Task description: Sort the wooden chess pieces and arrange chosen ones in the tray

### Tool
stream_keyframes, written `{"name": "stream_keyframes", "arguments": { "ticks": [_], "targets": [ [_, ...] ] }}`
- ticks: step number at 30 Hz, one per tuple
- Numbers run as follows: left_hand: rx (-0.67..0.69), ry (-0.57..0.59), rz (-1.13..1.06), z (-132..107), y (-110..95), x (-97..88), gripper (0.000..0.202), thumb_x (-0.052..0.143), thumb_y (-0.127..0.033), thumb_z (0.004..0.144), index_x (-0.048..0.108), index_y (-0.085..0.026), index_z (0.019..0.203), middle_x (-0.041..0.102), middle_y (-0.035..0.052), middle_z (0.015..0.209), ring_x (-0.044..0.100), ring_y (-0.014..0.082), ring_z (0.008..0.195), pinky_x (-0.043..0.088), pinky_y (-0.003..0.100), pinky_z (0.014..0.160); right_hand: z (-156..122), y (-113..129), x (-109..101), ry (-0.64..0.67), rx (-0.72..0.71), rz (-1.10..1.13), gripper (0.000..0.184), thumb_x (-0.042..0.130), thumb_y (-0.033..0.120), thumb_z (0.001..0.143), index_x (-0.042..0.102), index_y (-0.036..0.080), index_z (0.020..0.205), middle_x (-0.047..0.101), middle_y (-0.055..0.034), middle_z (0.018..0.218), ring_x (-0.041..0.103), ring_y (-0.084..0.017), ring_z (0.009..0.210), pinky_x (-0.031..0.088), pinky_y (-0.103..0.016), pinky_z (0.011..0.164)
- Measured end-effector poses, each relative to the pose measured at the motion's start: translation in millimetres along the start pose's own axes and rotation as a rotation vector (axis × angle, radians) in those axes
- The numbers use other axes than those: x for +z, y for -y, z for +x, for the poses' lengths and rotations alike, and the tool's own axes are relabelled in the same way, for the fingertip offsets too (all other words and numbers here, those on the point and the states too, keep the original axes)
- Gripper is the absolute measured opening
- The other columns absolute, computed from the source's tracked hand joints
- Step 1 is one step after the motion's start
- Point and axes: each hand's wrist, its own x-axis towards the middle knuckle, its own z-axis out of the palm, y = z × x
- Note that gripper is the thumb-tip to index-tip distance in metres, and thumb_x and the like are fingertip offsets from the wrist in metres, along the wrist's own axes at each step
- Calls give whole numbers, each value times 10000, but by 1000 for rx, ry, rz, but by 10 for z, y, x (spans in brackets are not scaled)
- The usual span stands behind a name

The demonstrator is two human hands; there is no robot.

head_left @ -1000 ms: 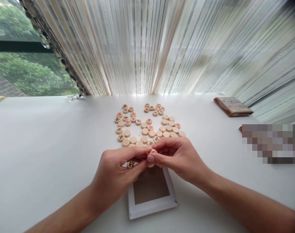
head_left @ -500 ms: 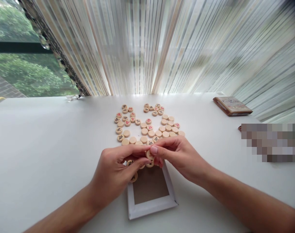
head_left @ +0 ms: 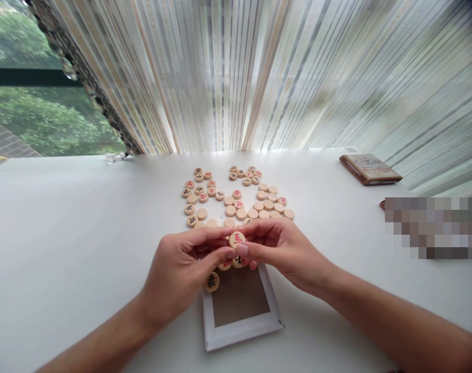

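Note:
My left hand (head_left: 181,272) and my right hand (head_left: 284,248) meet over the far end of a shallow white box tray (head_left: 239,331) with a brown floor. Between the fingertips of both hands stands a round wooden chess piece with a red character (head_left: 236,239), face toward me. More pieces show under my fingers, one with a black character (head_left: 211,282) by my left palm. Both hands are closed in a pinch. Several more wooden pieces (head_left: 236,199) lie spread on the white table (head_left: 76,233) beyond my hands.
A brown flat box (head_left: 370,169) lies at the far right of the table. A blurred patch (head_left: 433,227) sits at the right edge. Striped curtains (head_left: 259,72) hang behind the table, with a window and trees at the left.
The piece between my fingertips has been turned up, so its red character now faces me. My hands rose slightly. A black-marked piece now shows lower by my left palm.

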Motion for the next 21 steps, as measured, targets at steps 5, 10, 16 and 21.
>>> {"name": "stream_keyframes", "arguments": {
  "ticks": [5,10,16,21],
  "targets": [
    [65,13,122,-18,25,7,318,808,-91,854,847,-241,1132,861,-2,903,824,151,766,663,145,718,-4,-4,22,-88,46,-4,369,1030,284,586,802,141,839,772,-37,734,684,-116,637,533,-181,564],
    [167,55,213,-29,43,20,328,776,-75,878,835,-242,1154,861,-4,935,813,128,757,651,138,721,-10,-11,23,-123,62,-56,386,1031,328,575,757,130,762,748,-27,660,654,-109,577,524,-193,540],
    [156,85,193,-36,1,26,312,765,-80,896,831,-255,1146,857,-8,928,816,154,774,666,191,740,-18,16,22,-117,50,-93,386,1004,399,631,747,139,757,732,-16,640,638,-105,552,516,-199,524],
    [139,80,189,-50,-6,21,305,770,-89,901,833,-261,1144,854,-9,914,809,147,769,661,181,744,-36,55,22,-42,1,-118,403,916,494,758,721,141,747,695,-11,611,632,-111,527,506,-202,493]
  ]
}}
